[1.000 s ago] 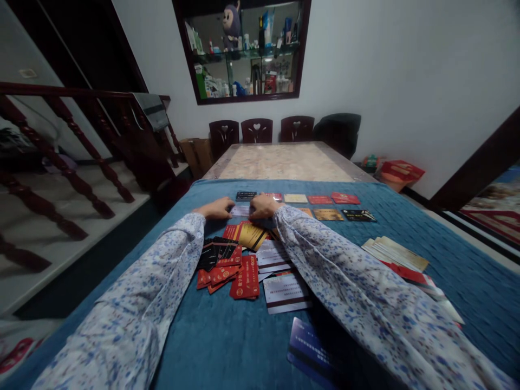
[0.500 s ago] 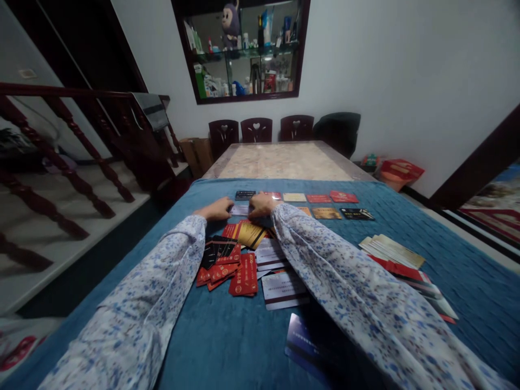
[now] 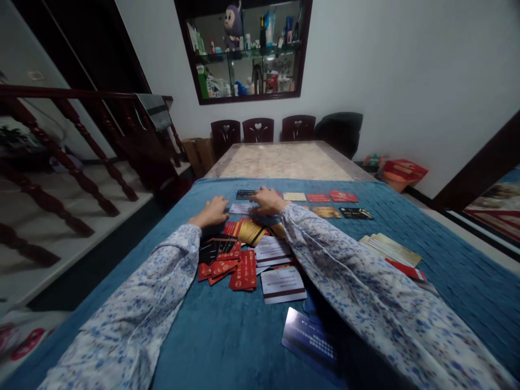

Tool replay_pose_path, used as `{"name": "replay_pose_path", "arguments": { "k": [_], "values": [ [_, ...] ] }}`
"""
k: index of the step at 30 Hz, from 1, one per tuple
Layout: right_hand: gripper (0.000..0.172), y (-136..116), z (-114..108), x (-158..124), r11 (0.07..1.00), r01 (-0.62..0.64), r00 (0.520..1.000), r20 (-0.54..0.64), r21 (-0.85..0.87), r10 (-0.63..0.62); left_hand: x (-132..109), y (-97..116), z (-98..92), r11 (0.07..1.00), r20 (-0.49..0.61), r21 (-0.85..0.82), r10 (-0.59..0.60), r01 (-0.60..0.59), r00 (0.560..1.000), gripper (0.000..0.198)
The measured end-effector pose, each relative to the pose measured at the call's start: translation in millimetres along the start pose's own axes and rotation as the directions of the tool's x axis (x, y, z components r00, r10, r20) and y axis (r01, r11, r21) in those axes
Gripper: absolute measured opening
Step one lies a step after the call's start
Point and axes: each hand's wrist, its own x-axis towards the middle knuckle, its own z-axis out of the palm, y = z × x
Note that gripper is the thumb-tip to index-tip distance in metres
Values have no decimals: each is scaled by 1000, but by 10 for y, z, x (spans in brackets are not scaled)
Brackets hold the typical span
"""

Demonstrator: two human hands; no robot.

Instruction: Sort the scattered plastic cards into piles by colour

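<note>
A pale white card (image 3: 240, 209) lies flat on the blue cloth (image 3: 215, 336), in the near row of laid-out cards. To its left rests my left hand (image 3: 213, 212), open, fingers apart and clear of the card. My right hand (image 3: 268, 201) is also open, its fingers spread by the card's right edge; I cannot tell whether they touch it. Just behind lies a black card (image 3: 245, 194). Closer to me are piles of red cards (image 3: 244, 271), black cards (image 3: 217, 246), gold cards (image 3: 252, 232) and white striped cards (image 3: 283, 284).
More laid-out cards include a cream card (image 3: 294, 196), a red card (image 3: 343, 196), a gold card (image 3: 325, 212) and a black card (image 3: 356, 213). A blue card (image 3: 309, 338) lies near me. On the right is a fanned cream stack (image 3: 392, 250), partly behind my sleeve.
Both hands have loosened from the white card. My left hand has drawn back left and toward me, and my right fingers have lifted and spread.
</note>
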Motion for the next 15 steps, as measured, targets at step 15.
{"name": "replay_pose_path", "arguments": {
  "k": [15],
  "values": [
    [40,-88,2,-519,992,117,993,-11,53,-116,-658,459,-74,1000,-65,0,28,-28,997,32]
  ]
}}
